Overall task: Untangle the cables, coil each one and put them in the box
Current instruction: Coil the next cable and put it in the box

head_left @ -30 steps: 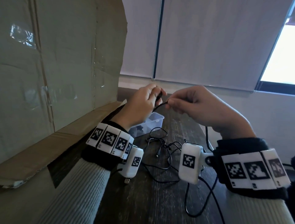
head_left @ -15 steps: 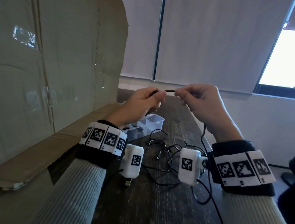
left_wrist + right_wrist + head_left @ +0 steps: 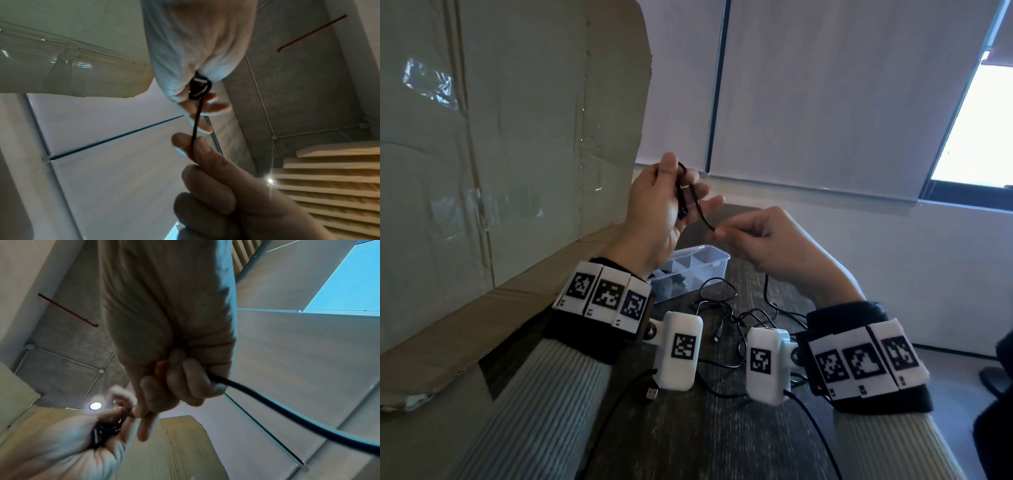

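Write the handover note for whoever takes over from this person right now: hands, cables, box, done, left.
Left hand: raised, holds a small coil begun at one end of the black cable, thumb on the loops.
Right hand: pinches the same cable just below the coil; the rest runs through that fist and hangs to the table.
Loose cables: tangled on the dark table, between the wrists.
Box: clear, divided, open, beyond the left wrist; something dark lies in a near compartment, what it is cannot be told.
Done: one coil begun.
Left: finish this coil, box it, then untangle, coil and box the rest.
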Demonstrator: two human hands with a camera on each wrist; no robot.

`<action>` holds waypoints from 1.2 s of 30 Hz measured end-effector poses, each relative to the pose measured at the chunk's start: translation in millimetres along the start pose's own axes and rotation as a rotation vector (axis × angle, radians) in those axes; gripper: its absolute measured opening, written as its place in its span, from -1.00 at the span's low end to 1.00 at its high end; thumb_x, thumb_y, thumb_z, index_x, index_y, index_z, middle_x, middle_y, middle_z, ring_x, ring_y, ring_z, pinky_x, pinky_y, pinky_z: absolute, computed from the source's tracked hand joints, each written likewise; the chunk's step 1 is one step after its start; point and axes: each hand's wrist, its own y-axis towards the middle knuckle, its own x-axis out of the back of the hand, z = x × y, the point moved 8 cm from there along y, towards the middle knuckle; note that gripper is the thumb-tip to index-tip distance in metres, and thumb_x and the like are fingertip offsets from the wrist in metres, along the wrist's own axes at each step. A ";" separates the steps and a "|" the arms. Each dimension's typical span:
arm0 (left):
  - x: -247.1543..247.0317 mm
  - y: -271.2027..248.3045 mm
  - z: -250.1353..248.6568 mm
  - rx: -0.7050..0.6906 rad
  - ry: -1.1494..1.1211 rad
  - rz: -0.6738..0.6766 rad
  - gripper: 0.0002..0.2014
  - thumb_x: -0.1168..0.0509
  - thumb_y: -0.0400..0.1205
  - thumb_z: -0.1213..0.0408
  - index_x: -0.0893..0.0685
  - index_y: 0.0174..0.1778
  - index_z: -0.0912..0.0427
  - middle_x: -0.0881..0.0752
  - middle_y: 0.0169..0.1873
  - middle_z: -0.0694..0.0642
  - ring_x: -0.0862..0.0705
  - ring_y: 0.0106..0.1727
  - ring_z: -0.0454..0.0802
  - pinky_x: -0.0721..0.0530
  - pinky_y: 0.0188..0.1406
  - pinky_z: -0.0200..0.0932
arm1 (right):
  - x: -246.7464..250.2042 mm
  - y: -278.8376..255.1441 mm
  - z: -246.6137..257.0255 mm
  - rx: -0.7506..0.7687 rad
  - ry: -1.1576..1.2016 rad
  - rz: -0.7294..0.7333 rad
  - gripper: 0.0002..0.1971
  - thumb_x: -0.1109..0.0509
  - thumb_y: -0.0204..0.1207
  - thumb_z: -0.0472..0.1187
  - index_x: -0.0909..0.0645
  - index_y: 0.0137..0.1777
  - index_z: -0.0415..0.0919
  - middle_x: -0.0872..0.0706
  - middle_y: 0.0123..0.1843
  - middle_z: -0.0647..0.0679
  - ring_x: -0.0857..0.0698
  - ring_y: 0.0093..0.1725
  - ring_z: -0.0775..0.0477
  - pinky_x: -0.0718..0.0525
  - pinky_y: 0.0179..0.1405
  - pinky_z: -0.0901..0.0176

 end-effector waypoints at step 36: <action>-13.8 -12.6 5.4 0.036 0.372 0.300 -0.72 -0.08 0.73 0.22 -0.53 -0.25 0.25 -0.63 -0.44 0.05 -0.76 -0.20 -0.05 -0.77 -0.15 -0.05 | 64.8 -9.8 -3.4 0.038 0.153 -0.398 -0.91 -0.46 0.56 -0.27 -0.78 -0.08 -0.08 -0.68 -0.49 0.08 -0.36 -0.61 0.05 -0.38 -0.60 0.29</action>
